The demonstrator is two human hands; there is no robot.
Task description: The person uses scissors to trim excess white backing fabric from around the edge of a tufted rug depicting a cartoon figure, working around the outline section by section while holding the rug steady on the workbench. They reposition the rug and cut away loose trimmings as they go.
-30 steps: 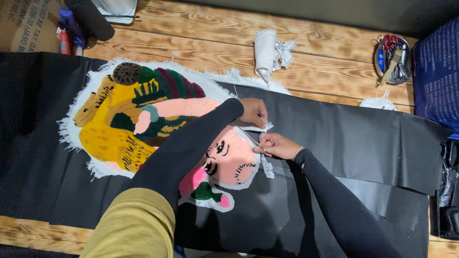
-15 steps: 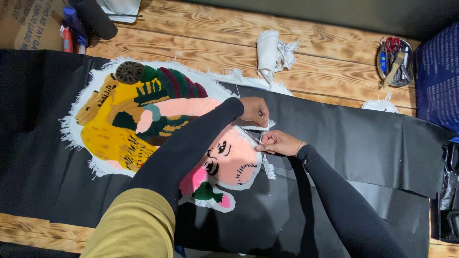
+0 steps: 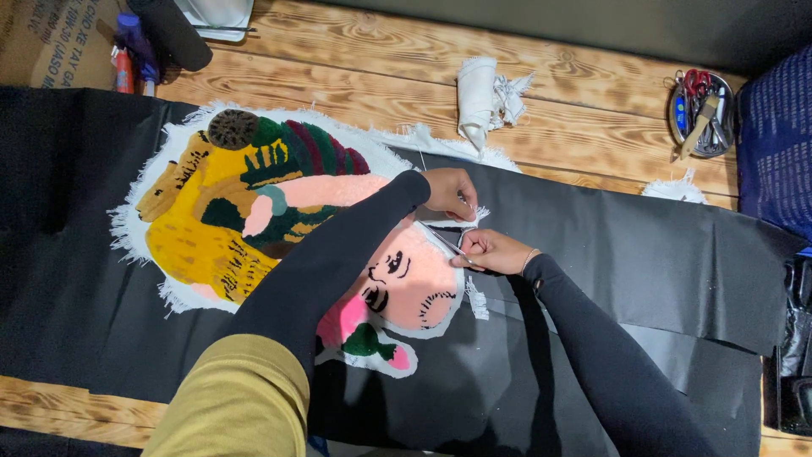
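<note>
- Tufted rug (image 3: 254, 211), many-coloured with a pink face, yellow and green patches and a white fringed backing edge, lies flat on a black sheet (image 3: 643, 254) spread across the wooden bench (image 3: 575, 110).
- Left hand (image 3: 448, 191), in a black sleeve, is closed in a pinch on the white backing edge at the rug's upper right rim.
- Right hand (image 3: 495, 251), just beside it, is closed around a pair of scissors (image 3: 448, 244), whose blades point up and left into the white edge between the two hands.
- A cut strip of white fringe (image 3: 476, 298) lies on the black sheet just below the right hand.
- A rolled wad of white cloth (image 3: 484, 97) sits on the bare wood beyond the rug.
- A round metal dish (image 3: 700, 114) holding red-handled tools stands at the far right of the bench, well apart from the hands.
- Cardboard (image 3: 51, 42) and some markers (image 3: 131, 55) lie at the far left corner.
- A small white scrap (image 3: 674, 188) rests at the sheet's far edge.
</note>
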